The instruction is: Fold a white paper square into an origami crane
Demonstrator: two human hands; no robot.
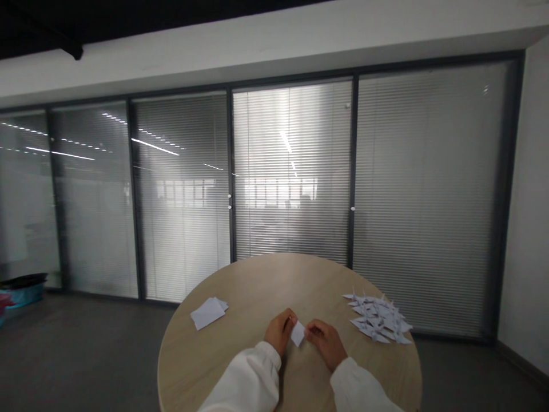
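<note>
A small white piece of folded paper (297, 333), shaped like a diamond, is held between my two hands over the near middle of the round table. My left hand (281, 331) pinches its left corner between thumb and fingers. On the opposite side, my right hand (326, 341) is closed at the right corner, fingers curled. To the right lies a heap of folded white paper cranes (380, 317) with pointed tips. Flat white paper sheets (209, 313) rest in a loose stack on the left.
The round wooden table (287, 274) stands before a glass partition (291, 171) with blinds and dark frames. A blue container (26, 293) with a dark top sits on the floor at the far left.
</note>
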